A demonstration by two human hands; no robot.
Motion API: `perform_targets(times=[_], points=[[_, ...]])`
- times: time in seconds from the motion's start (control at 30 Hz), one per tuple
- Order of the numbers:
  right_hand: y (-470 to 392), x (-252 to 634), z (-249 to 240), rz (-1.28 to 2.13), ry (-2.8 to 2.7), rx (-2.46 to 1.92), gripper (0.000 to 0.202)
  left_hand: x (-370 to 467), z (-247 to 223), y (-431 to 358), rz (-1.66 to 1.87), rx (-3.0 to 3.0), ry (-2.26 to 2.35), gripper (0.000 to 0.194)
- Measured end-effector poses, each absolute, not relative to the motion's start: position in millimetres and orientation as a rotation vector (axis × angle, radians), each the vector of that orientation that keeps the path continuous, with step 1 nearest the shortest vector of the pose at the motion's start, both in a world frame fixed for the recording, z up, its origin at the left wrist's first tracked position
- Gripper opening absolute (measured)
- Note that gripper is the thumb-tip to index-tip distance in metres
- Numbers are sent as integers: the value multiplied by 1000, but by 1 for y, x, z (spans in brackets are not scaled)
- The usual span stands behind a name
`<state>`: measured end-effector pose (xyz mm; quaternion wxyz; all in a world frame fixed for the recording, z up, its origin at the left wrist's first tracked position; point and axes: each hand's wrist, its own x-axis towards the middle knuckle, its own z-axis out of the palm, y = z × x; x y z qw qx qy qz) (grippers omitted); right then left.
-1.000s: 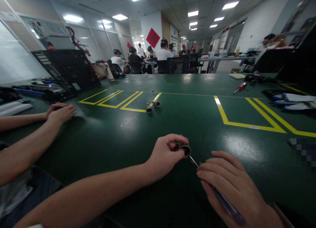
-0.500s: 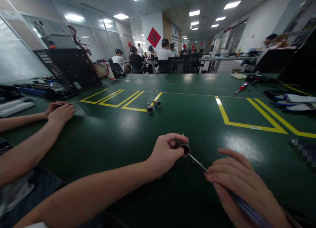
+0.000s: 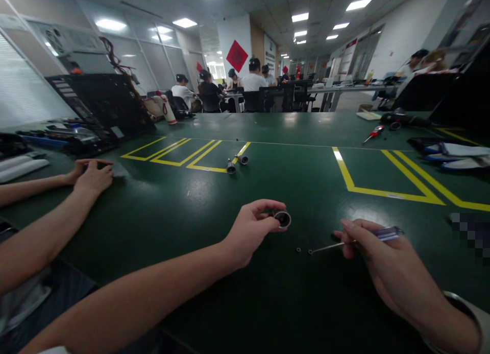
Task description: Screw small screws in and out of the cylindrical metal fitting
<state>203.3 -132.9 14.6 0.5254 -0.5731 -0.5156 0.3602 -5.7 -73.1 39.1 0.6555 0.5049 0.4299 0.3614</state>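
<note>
My left hand (image 3: pixel 248 229) is closed around a small metal cup-shaped part (image 3: pixel 283 219), its round opening facing me. In my right hand (image 3: pixel 377 252) is a screwdriver (image 3: pixel 387 234) with a purplish handle, held between thumb and fingers. The thin shaft points left, and its tip meets a tiny ring-like piece (image 3: pixel 310 252) on the green table. Just left of that lies another tiny ring (image 3: pixel 298 250). Farther back, two metal parts (image 3: pixel 231 167) (image 3: pixel 243 160) rest close together by a yellow tape line.
Another person's hands (image 3: pixel 94 178) rest at the left of the green table (image 3: pixel 172 201). A red screwdriver (image 3: pixel 374 134) and blue-and-white items (image 3: pixel 459 157) lie at the right. Black equipment (image 3: pixel 107 106) stands back left. People sit at tables beyond.
The screwdriver has come out of the metal part and swung round, its tip now down at the small ring. My right hand has turned over. The metal part has tipped towards me.
</note>
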Motion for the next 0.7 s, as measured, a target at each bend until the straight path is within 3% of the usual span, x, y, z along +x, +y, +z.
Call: perform_targets(times=[0.33, 0.7], points=[[-142, 199, 30, 437, -1767, -1448, 39, -7, 38, -73, 819, 1172, 949, 29], [-156, 189, 32, 139, -2190, -1037, 19, -5, 35, -74, 851, 1181, 961, 31]])
